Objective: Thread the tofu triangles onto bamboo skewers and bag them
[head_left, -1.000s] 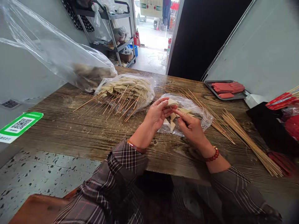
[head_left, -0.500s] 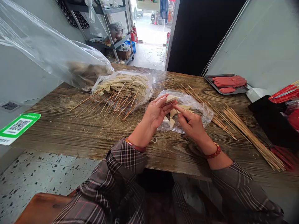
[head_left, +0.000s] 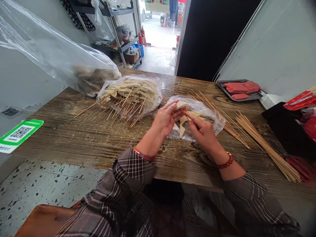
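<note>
My left hand (head_left: 168,118) is closed on a pale, flat slice of what looks like tofu (head_left: 182,104), held between thumb and fingers. My right hand (head_left: 201,127) pinches a thin wooden skewer (head_left: 184,112) at the slice's near edge; how deep its tip sits is hidden. Beneath both hands, several loose pale slices (head_left: 182,130) lie on a clear plastic bag (head_left: 217,120). Left of them, a heap of skewered slices (head_left: 134,86) rests on another plastic bag (head_left: 158,84), skewer ends pointing toward me.
Bare skewers (head_left: 269,144) lie in a bundle at the right, with more skewers (head_left: 222,121) beside the bag. A black tray (head_left: 254,95) of reddish-pink packs stands at the back right. A black box (head_left: 283,126) sits at the right edge. A large plastic bag (head_left: 81,65) is at the left.
Both hands stay almost where they were, with the slice and skewer still in them. The whole view has shifted very slightly.
</note>
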Demonstrator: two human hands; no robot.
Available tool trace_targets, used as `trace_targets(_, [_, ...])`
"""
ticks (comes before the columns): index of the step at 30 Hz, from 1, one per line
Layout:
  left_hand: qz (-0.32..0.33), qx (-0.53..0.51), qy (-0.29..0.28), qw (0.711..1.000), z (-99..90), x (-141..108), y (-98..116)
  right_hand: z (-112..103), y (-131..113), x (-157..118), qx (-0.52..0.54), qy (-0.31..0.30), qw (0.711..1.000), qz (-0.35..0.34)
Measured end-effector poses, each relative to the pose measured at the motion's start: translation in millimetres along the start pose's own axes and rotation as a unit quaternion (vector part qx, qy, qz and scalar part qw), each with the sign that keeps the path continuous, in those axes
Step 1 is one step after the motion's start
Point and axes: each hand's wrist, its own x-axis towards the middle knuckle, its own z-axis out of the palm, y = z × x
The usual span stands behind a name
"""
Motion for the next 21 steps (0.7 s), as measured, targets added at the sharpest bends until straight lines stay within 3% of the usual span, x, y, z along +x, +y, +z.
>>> trace_targets(6, [0.011, 0.009, -0.003, 1.000, -0.3, 0.1, -1.7, 0.3, -0.6, 0.0, -0.008, -0.005, 1.000, 0.017])
trace_targets(21, [0.108, 0.061, -0.028, 0.992, 2.0, -3.4, -16.6, 6.7, 0.2, 0.5, 0.041, 0.026, 0.998, 0.045])
